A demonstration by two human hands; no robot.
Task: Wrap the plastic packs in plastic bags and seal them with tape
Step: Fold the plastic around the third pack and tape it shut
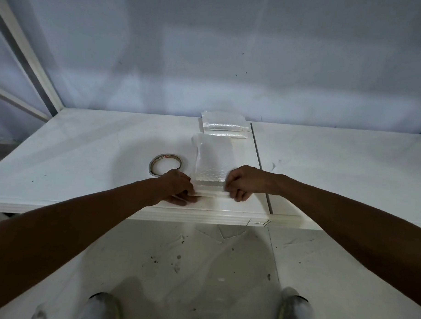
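A clear plastic bag [213, 157] with a plastic pack inside lies flat on the white table [85, 155], its near end at the front edge. My left hand [178, 184] pinches the near left corner of the bag's folded flap. My right hand [242, 183] pinches the near right corner. A strip of the flap stretches between the two hands. A roll of tape [165, 166] lies flat just left of the bag, behind my left hand. Wrapped packs [223, 126] are stacked at the back of the table.
A dark seam [259, 161] runs front to back through the table right of the bag. A white wall rises behind the table, and a white frame post [29, 57] slants at the left. My shoes [295, 310] stand on the scuffed floor below.
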